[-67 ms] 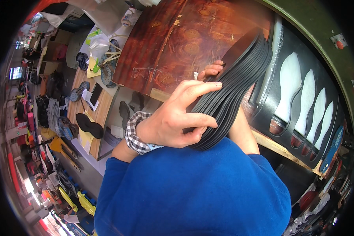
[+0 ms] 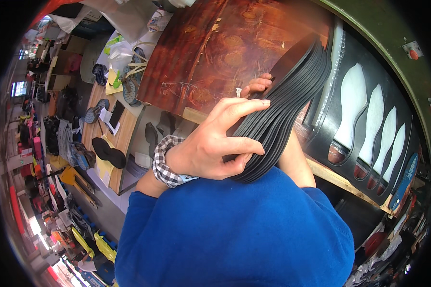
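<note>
Left hand and right hand hold stacked black soles.

The left hand arches, fingers parted; the right hand is mostly hidden.

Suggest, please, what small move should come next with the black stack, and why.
I would probably press the left grip gently against the stack to even its edges: the layers look slightly spread beside the left fingertips, which already touch them, while fingers of the right grip show on the far side, seemingly supporting it.
</note>
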The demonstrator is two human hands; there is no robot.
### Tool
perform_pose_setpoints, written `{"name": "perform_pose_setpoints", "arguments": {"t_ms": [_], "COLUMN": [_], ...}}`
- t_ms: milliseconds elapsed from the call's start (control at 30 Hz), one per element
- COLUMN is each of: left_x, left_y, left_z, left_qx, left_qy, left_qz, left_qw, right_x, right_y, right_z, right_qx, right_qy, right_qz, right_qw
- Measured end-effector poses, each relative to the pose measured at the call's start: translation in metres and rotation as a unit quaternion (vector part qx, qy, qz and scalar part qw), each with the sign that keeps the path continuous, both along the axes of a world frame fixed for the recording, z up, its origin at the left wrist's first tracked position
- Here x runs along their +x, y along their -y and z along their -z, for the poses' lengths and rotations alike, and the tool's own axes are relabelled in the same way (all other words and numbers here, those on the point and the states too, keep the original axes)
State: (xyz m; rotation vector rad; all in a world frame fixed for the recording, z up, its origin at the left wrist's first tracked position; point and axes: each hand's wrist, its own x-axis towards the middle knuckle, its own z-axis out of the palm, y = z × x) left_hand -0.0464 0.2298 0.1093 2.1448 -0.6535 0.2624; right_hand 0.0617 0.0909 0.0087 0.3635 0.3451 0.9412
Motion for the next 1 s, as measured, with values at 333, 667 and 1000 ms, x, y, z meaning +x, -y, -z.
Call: {"name": "perform_pose_setpoints", "arguments": {"t_ms": [333, 667, 1000], "left_x": [-0.003, -0.006, -0.010], "left_y": [0.001, 0.007, 0.008], "left_z": [-0.003, -0.007, -0.004], "left_qx": [-0.027, 0.009, 0.020], "left_qy": [-0.010, -0.043, -0.059], "left_qz": [-0.018, -0.019, -0.023], "left_qw": [0.999, 0.999, 0.998], "right_x": [0.000, -0.003, -0.003], "right_y": [-0.001, -0.002, -0.006], "right_z": [0.004, -0.003, 0.004], "right_qx": [-0.015, -0.041, -0.009], "right_qy": [-0.008, -0.020, -0.022], "right_qz": [-0.002, -0.004, -0.013], "right_qw": [1.000, 0.999, 1.000]}}
